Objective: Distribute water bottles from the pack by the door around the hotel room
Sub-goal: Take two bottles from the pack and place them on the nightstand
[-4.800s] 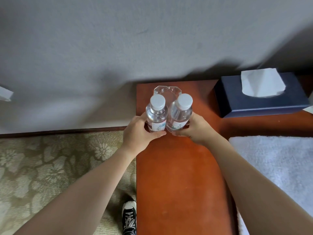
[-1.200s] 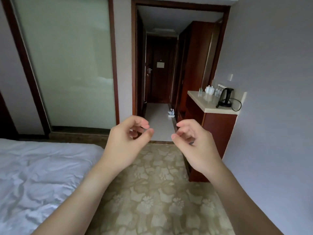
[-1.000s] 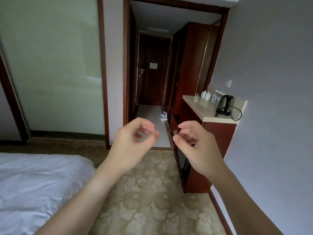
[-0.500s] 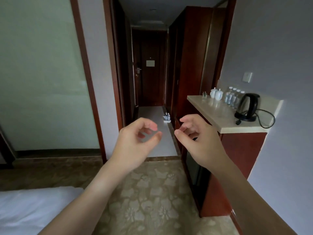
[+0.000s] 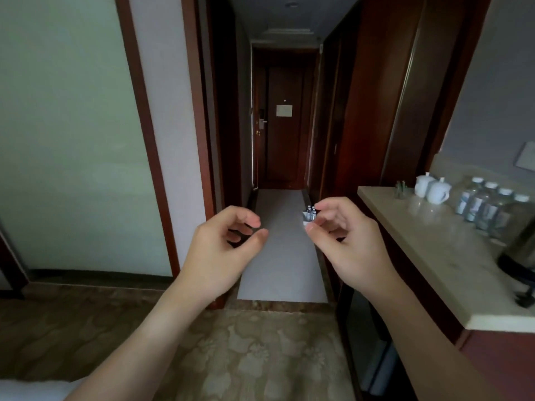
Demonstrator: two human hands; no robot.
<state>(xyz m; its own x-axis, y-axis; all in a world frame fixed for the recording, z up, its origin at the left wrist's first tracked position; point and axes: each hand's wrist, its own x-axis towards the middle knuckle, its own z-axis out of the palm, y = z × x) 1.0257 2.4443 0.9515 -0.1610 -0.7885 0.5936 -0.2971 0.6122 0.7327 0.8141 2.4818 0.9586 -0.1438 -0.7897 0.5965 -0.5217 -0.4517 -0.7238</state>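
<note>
The pack of water bottles (image 5: 309, 214) stands far down the hallway on the pale floor, by the right wall and short of the dark wooden door (image 5: 285, 140); my right fingertips partly cover it. My left hand (image 5: 223, 247) and my right hand (image 5: 344, 241) are both raised in front of me at chest height. Their fingers are loosely curled and neither hand holds anything. Several clear water bottles (image 5: 489, 208) with white caps stand in a row on the beige counter (image 5: 428, 250) at the right.
White cups (image 5: 431, 188) sit at the counter's far end and a black kettle (image 5: 521, 253) at its near end. A frosted glass panel (image 5: 72, 140) fills the left wall. Floral carpet (image 5: 260, 351) lies underfoot, and a white bed corner (image 5: 31, 390) shows at bottom left.
I have set two bottles on a bedside table, let go and turned around. Over the last second the view has moved closer to the hallway; both empty hands stay raised.
</note>
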